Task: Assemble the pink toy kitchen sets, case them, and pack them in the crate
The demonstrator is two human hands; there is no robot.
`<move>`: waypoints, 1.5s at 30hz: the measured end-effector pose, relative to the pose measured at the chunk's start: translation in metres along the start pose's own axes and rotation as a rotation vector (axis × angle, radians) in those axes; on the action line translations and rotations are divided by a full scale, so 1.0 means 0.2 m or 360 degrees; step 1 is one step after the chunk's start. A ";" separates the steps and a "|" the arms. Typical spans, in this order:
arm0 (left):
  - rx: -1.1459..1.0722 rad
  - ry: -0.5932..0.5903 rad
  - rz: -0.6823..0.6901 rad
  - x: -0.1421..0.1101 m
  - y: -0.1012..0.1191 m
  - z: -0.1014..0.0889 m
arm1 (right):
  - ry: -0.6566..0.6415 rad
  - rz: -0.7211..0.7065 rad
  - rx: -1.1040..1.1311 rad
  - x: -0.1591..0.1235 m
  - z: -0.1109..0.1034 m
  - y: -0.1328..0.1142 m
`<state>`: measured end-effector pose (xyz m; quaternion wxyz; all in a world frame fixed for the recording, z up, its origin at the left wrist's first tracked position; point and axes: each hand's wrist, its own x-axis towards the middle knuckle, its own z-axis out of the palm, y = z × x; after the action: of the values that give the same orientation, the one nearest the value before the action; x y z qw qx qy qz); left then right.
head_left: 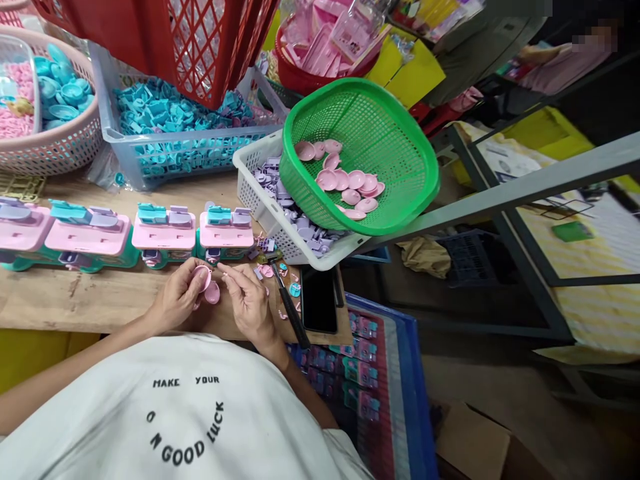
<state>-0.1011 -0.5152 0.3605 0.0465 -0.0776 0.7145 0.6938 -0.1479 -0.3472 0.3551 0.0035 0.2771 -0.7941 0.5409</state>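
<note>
My left hand (181, 297) is closed on a small pink toy pan (203, 278), pinched between thumb and fingers over the table edge. A second pink round piece (213, 293) shows just below it; whether the hand holds it too, I cannot tell. To the right, my right hand (251, 305) has its thumb and fingertips pressed together close to the pan; what they grip is too small to make out. Just behind the hands stands a row of pink and teal toy kitchen units (226, 230) with blue and purple parts on top.
A green basket (425, 167) with pink pans rests on a white basket (270, 243) of purple parts. A hammer (293, 310) and a phone (319, 300) lie at the right. A blue crate (413, 373) holds finished-looking units below. Behind are a clear bin (195, 143) and red basket (130, 40).
</note>
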 end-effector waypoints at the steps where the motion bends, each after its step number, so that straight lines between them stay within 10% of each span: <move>1: 0.0019 0.0013 0.0009 0.00 0.00 0.00 | -0.0018 -0.0011 -0.0015 0.00 0.00 -0.01; 30: 0.1056 0.0341 0.0780 0.01 -0.11 -0.01 | 0.0224 0.0478 0.0507 0.01 0.16 -0.03; 38: 0.0280 0.0598 0.0281 0.02 0.03 0.03 | 0.0268 -0.0269 -0.0283 0.02 0.13 -0.08; 45: -0.0238 0.0186 0.0172 0.00 0.09 0.00 | 0.0034 -0.0495 -0.0584 0.11 0.04 -0.02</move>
<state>-0.1032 -0.5138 0.3774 -0.0387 -0.0827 0.6654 0.7409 -0.1625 -0.3655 0.3618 0.1456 0.3850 -0.8268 0.3834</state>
